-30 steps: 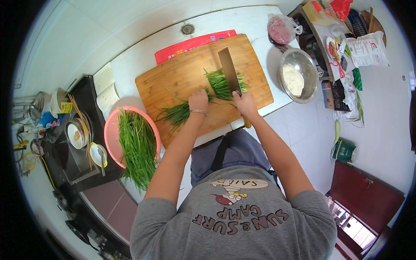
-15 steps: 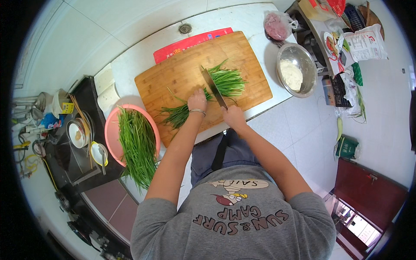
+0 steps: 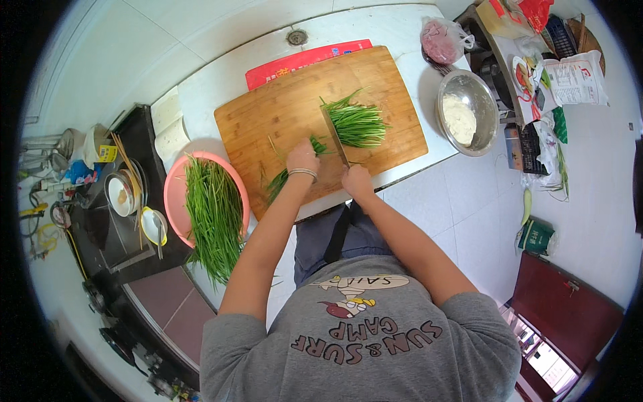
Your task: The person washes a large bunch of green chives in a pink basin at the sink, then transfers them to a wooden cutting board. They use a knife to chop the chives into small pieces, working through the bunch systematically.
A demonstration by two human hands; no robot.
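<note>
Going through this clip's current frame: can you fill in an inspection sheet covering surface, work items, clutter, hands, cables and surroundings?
Surface: wooden cutting board on a white counter.
Job's things: larger green bunch on the board's right; knife along its left end; smaller green bunch further left; pink basin with more greens trailing over its rim.
Clutter: red package behind the board; metal bowl with a pale mass; plastic bag with pink contents.
Hands: left closed over the smaller bunch; right gripping the knife's handle.
Cables: yellow cord-like loops, far left, too blurred to identify.
Surroundings: black side counter left; dark red panel lower right.
</note>
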